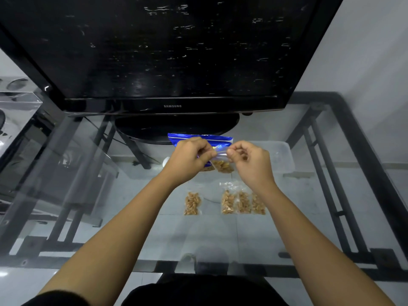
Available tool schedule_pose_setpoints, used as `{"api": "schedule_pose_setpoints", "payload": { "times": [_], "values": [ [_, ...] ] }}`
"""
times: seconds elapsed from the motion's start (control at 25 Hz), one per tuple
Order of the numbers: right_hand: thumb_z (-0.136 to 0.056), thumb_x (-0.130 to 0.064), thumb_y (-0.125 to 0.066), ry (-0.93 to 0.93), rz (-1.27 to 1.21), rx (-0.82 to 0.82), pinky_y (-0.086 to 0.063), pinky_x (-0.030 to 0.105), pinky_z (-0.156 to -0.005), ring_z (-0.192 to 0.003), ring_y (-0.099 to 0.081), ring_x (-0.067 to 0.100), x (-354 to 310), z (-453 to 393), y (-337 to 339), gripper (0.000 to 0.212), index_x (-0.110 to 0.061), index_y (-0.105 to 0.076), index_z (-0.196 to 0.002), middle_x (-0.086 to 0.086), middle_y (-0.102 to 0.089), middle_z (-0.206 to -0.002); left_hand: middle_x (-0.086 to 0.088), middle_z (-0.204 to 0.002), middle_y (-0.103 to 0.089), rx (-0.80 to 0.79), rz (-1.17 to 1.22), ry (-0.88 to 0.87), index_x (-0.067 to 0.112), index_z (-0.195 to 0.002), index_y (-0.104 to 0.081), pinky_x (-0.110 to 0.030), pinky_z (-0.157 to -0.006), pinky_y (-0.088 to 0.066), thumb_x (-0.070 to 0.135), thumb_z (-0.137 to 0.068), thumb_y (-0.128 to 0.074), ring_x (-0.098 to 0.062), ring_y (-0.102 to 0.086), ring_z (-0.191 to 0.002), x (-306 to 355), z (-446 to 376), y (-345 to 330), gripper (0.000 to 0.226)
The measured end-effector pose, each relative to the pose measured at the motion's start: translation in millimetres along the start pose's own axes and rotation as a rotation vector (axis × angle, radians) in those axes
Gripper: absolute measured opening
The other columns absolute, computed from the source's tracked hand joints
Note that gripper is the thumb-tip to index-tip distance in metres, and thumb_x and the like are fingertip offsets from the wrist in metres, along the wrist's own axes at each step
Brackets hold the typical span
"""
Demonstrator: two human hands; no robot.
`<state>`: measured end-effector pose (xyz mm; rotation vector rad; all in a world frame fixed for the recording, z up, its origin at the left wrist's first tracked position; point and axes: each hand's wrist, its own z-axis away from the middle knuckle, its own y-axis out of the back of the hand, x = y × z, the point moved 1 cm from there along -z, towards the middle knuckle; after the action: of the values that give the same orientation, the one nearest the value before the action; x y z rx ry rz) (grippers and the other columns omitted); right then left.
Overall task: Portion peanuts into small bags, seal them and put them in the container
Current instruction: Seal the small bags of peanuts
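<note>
Glass table [110, 195] with black frame carries a big black TV [172, 62], a blue peanut package [218, 139] by its stand and a clear plastic container [283, 159] at right. Left hand [187, 160] and right hand [251, 164] each pinch the top edge of a small bag [223, 164] of peanuts, held above the table in front of the package. Four filled bags [228, 202] lie nearer the person, one apart at left, three side by side partly behind the right wrist.

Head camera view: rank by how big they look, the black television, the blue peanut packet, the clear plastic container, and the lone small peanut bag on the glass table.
1. Black television
2. Clear plastic container
3. Blue peanut packet, partly hidden behind the hands, so unsure
4. Lone small peanut bag
</note>
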<state>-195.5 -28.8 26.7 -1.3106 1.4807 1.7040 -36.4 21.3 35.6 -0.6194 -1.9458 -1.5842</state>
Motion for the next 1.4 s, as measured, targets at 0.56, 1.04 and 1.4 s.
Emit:
{"api": "schedule_pose_setpoints", "payload": {
  "times": [0.56,1.04,1.4],
  "values": [
    [-0.092,-0.026,-0.053,-0.348,0.234,-0.240,-0.045,0.027,-0.078,-0.096,-0.060,0.020,67.8,7.5,-20.4,0.021,-0.017,-0.055,-0.111,0.005,-0.059,-0.112,-0.003,-0.070,-0.066,-0.030,0.568,0.734,0.017,-0.079,-0.066,-0.040,-0.076,-0.056,0.011,-0.082,-0.068,-0.020,-0.062,-0.068,-60.6,73.5,-68.1,0.006],
    [-0.083,-0.005,-0.061,-0.365,0.339,-0.129,-0.048,0.024,-0.075,-0.089,-0.061,0.020,113.9,35.9,-46.1,0.020,-0.011,-0.063,-0.101,0.008,-0.064,-0.106,-0.016,-0.100,-0.059,-0.057,-0.118,0.650,0.002,-0.100,-0.050,-0.034,-0.068,-0.043,0.018,-0.084,-0.060,-0.030,-0.056,-0.083,-62.5,83.9,-100.6,0.024],
    [-0.082,-0.008,-0.066,-0.351,-0.379,-0.183,-0.055,0.026,-0.075,-0.086,-0.064,0.012,72.4,35.0,-20.1,0.028,-0.028,-0.054,-0.097,-0.004,-0.060,-0.100,-0.005,-0.092,-0.067,-0.066,0.592,0.427,0.009,-0.106,-0.065,-0.022,-0.078,-0.054,0.014,-0.087,-0.063,-0.012,-0.065,-0.086,-34.2,32.4,-66.8,0.020]
  ]
}}
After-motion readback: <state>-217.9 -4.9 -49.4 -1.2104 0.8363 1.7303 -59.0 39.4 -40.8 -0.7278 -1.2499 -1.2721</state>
